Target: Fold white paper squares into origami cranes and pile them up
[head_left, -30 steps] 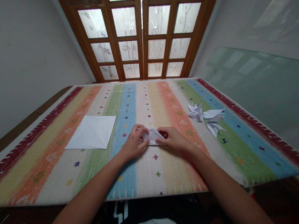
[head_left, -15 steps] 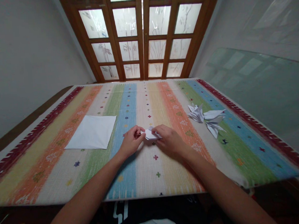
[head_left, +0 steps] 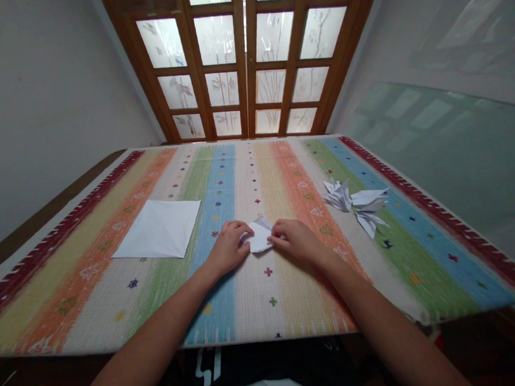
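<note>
Between my two hands, near the middle of the table, is a small piece of folded white paper (head_left: 260, 238). My left hand (head_left: 231, 245) grips its left edge, thumb and fingers curled round it. From the other side my right hand (head_left: 295, 240) pinches the paper's right edge. The paper shows a broad pale face and a raised, greyer flap at its far end. The fingertips partly cover both of its sides.
White square sheets (head_left: 160, 229) lie flat on the left. Several folded paper cranes (head_left: 359, 203) are bunched together on the right. A striped tablecloth (head_left: 269, 286) covers the table, and a paned wooden door (head_left: 245, 64) stands behind its far edge.
The folded paper has been turned and now shows a wider face towards me. Both hands have shifted slightly, the right one a little to the right, with fingers now at the paper's sides.
</note>
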The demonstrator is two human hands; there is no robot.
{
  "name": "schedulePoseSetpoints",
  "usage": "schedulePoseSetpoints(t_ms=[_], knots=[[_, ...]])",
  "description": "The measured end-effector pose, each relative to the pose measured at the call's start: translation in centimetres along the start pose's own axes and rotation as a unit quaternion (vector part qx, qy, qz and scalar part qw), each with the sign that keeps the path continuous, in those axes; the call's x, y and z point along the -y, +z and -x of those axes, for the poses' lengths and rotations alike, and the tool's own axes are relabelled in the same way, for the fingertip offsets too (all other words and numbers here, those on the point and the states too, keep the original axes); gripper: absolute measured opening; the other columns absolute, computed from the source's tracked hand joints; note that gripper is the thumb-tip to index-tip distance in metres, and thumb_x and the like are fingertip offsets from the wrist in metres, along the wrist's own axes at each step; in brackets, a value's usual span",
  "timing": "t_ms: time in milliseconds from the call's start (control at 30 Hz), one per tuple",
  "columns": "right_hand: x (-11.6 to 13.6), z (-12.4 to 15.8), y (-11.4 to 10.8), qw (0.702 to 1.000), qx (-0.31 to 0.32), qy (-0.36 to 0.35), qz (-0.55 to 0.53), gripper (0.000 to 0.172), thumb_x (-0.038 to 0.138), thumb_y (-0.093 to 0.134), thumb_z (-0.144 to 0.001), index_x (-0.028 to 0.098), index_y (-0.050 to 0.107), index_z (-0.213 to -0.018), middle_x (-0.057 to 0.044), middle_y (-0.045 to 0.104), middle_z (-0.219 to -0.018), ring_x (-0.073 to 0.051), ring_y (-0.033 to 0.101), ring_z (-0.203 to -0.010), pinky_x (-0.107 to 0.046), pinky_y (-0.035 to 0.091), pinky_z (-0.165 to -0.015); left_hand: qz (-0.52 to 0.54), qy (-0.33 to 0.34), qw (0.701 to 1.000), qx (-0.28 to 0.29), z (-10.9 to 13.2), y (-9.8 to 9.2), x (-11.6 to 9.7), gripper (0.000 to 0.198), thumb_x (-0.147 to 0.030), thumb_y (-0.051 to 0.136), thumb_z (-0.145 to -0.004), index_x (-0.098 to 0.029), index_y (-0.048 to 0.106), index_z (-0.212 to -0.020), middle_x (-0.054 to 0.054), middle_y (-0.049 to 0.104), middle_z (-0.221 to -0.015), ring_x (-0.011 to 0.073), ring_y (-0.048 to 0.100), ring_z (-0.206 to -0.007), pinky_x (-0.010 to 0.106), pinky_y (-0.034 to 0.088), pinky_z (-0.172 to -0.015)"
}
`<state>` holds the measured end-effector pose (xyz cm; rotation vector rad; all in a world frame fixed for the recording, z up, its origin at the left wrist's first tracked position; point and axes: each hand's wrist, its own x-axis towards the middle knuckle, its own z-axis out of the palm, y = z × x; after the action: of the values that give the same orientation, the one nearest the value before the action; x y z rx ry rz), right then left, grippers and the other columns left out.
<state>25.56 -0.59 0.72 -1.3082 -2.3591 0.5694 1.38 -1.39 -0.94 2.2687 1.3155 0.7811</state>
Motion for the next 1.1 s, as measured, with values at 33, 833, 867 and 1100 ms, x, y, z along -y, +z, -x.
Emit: schedulePoseSetpoints(t_ms=[33, 833, 867, 1100], knots=[[-0.1, 0.0, 0.1, 1.000, -0.009, 0.011, -0.005, 0.008, 0.021, 0.075, -0.094, 0.018, 0.078, -0.087, -0.007, 0.074, -0.092, -0.018, 0.065, -0.080, -0.030, 0.044, -0.073, 0.003, 0.007, 1.000, 0.004, 0.0, 0.1, 0.1, 0.027, -0.008, 0.062, -0.083, -0.021, 0.074, -0.104, 0.010, 0.071, -0.117, 0.0290, 0.062, -0.115, 0.051, 0.050, -0.108], [-0.5, -0.4, 0.3, 0.974, -0.102, 0.089, -0.182, 0.026, 0.008, 0.080, -0.075, 0.018, 0.077, -0.099, -0.002, 0.073, -0.080, -0.017, 0.067, -0.071, -0.030, 0.052, -0.070, -0.007, 0.038, 0.998, 0.049, 0.6, 0.5, 0.0, 0.055, -0.032, 0.084, -0.080, -0.023, 0.065, -0.131, 0.014, 0.061, -0.143, 0.0346, 0.056, -0.132, 0.057, 0.046, -0.115], [-0.6, -0.4, 0.3, 0.974, -0.108, 0.087, -0.180, 0.027, 0.008, 0.080, -0.074, 0.018, 0.077, -0.099, -0.002, 0.073, -0.080, -0.017, 0.067, -0.071, -0.030, 0.053, -0.070, -0.008, 0.037, 0.998, 0.048, 0.6, 0.5, 0.0, 0.056, -0.032, 0.084, -0.080, -0.022, 0.065, -0.131, 0.014, 0.062, -0.142, 0.0348, 0.056, -0.133, 0.057, 0.046, -0.115], [-1.0, -0.4, 0.4, 0.967, -0.125, 0.088, -0.202, 0.024, 0.014, 0.081, -0.077, 0.019, 0.075, -0.099, -0.004, 0.076, -0.084, -0.017, 0.068, -0.070, -0.031, 0.055, -0.069, -0.002, 0.032, 0.999, 0.037, 0.6, 0.6, 0.3, 0.061, -0.035, 0.085, -0.078, -0.025, 0.064, -0.134, 0.015, 0.058, -0.149, 0.0364, 0.053, -0.137, 0.060, 0.044, -0.117]])
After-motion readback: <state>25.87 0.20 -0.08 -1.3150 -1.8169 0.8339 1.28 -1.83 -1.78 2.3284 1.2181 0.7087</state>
